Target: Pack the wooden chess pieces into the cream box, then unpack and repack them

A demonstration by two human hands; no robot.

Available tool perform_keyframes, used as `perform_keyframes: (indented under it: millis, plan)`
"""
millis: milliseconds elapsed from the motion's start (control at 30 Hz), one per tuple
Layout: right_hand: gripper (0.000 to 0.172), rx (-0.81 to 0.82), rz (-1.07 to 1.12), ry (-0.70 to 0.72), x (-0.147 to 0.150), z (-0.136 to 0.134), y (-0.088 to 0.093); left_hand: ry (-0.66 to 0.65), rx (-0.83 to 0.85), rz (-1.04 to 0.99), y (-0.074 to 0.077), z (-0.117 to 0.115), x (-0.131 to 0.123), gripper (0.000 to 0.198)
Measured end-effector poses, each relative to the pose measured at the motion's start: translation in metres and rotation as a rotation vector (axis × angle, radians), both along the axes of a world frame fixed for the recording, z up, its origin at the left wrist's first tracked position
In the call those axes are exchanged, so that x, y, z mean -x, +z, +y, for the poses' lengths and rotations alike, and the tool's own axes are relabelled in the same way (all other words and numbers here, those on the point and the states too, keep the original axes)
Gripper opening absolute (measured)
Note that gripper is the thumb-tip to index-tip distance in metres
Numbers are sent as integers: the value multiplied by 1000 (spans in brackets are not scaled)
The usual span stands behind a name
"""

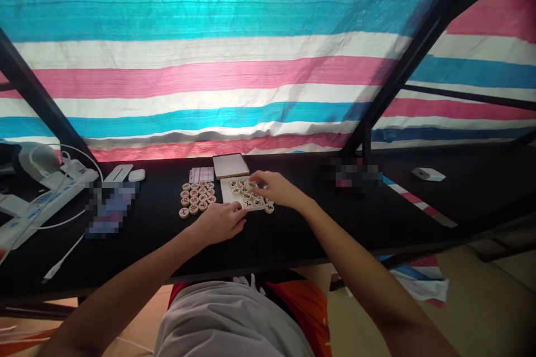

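A shallow white box (228,194) lies on the black table, with several round xiangqi pieces with dark characters (247,197) in it. My left hand (221,222) is at its near edge, fingers curled and fingertips against the rim. Over the box's far right part is my right hand (278,188), its thumb and fingers bent together at a xiangqi piece that they mostly hide. Left of the box, xiangqi pieces with red characters (194,201) lie in rows. More dark-marked pieces (269,208) lie just right of the box, partly under my right hand.
Behind the box lies a white lid (230,166), beside a folded sheet with red lines (201,174). A power strip (46,201) with cables, a white earbud case (137,175) and a blurred-out item (112,209) are at left. A small white object (428,174) lies far right.
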State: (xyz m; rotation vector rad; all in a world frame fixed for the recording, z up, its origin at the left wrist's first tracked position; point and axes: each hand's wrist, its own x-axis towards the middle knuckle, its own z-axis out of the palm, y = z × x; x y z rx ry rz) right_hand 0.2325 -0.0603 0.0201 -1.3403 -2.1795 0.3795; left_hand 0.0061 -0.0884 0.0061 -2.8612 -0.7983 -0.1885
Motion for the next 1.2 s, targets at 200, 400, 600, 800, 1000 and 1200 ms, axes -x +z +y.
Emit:
perform_keyframes:
  millis: [200,400,600,800,1000,1200]
  plan:
    - [10,21,-190,283,33,27,-19,11,-16,16,5,-1,-1,28]
    - [14,-86,-48,247,19,28,-29,10,-35,38,4,-1,-3,29]
    - [22,-62,60,-109,-33,47,-29,-2,-47,42,5,0,-2,29]
    - [29,-200,-31,-41,-2,42,-31,-14,-50,37,6,-1,-3,28]
    - [22,-153,-224,227,47,37,-30,11,-27,29,5,-3,-3,29]
    - [25,-147,-137,130,30,34,-27,10,-25,19,5,-1,-2,28]
